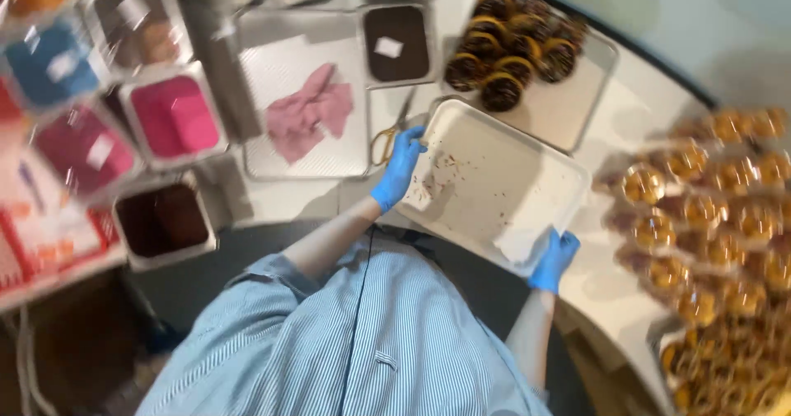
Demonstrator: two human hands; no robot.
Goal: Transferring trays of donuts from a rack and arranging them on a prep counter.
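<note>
Both my hands wear blue gloves and hold a white rectangular tray (503,165) sprinkled with dark crumbs. My left hand (399,167) grips the tray's near-left edge. My right hand (554,259) grips its near-right corner. The tray is tilted over the white counter. Scissors with yellow handles (389,134) lie on the counter just beyond my left hand.
A tray of chocolate-topped doughnuts (515,49) sits behind. Wrapped golden pastries (717,218) crowd the right side. A pink cloth (311,113) lies on a metal tray. Metal tubs of pink (175,115), blue, brown (397,43) and dark (163,218) fillings line the left.
</note>
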